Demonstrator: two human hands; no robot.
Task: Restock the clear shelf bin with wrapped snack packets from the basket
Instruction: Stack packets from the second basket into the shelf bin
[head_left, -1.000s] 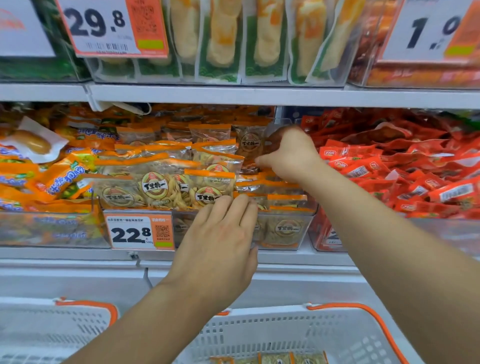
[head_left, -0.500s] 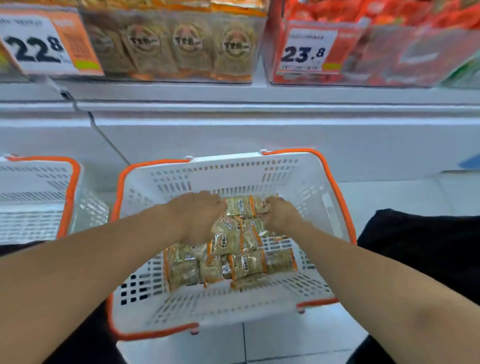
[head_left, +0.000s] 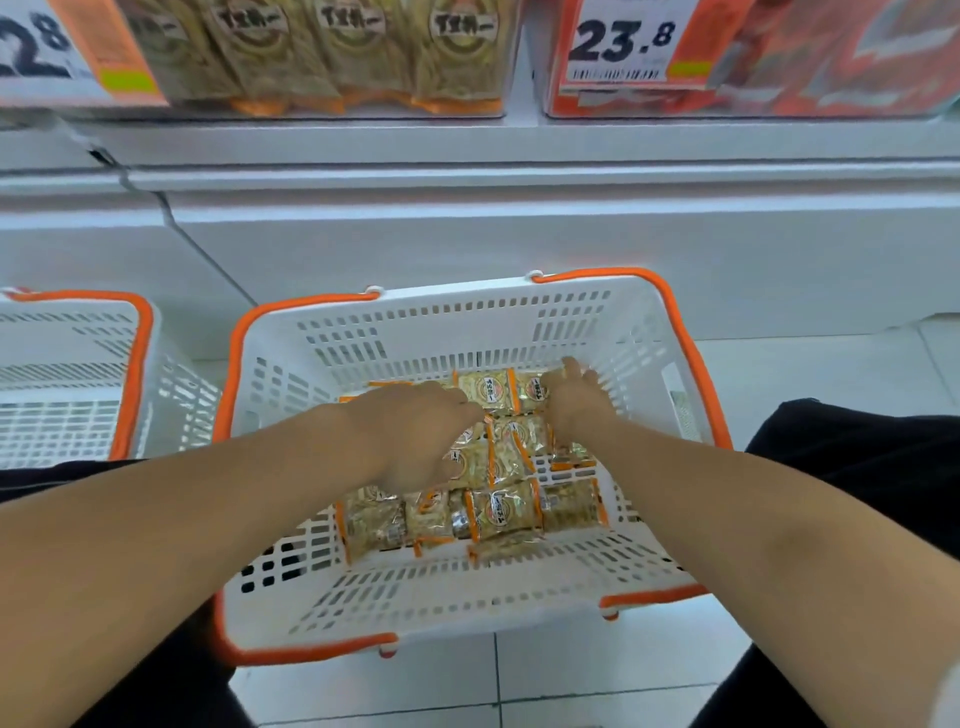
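Shop aisle, tiled floor (head_left: 831, 374). White basket (head_left: 519, 587) with orange rim sits below the clear shelf bin (head_left: 332, 57). Snack packets (head_left: 498, 512) lie loose in the basket bottom. Both hands down among them: left hand (head_left: 415, 436) curled over the pile, right hand (head_left: 576, 400) at the far packets; whether either actually grips, cannot tell. Step: gathering. Next needs a firm handful, then a lift up to the bin.

a second white basket (head_left: 72, 374) at left, red packets (head_left: 831, 57) behind a 23.8 price tag (head_left: 621, 44)
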